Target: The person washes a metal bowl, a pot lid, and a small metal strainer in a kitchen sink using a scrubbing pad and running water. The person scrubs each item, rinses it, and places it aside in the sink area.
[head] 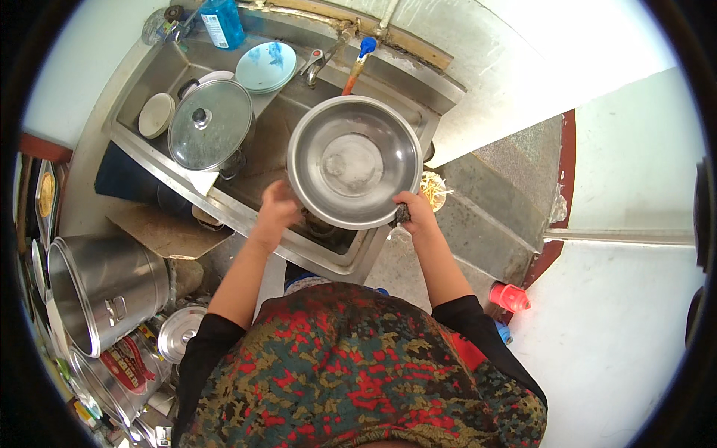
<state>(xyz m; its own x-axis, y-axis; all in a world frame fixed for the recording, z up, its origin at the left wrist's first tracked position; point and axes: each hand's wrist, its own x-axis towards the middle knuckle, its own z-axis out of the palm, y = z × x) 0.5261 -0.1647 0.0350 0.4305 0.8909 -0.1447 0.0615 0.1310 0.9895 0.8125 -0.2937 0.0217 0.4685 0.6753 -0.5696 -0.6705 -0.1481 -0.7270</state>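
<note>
A wide stainless steel basin (355,157) is held over the sink, tilted so that its inside faces me. My right hand (419,213) grips its lower right rim, thumb over the edge. Against the rim, the same hand also has a dark scouring pad (402,214), apparently steel wool. Blurred by motion, my left hand (276,211) is beside the basin's lower left rim; whether it touches is unclear. Below lies the stainless steel sink (313,255), its right bowl partly hidden by the basin.
A glass-lidded pot (212,124), white dishes (156,115) and stacked pale-blue plates (265,66) occupy the sink's left side. Behind are a faucet (315,70) and a blue soap bottle (223,25). Large metal pots (126,285) stand lower left; a red thermos-like container (510,297) is right.
</note>
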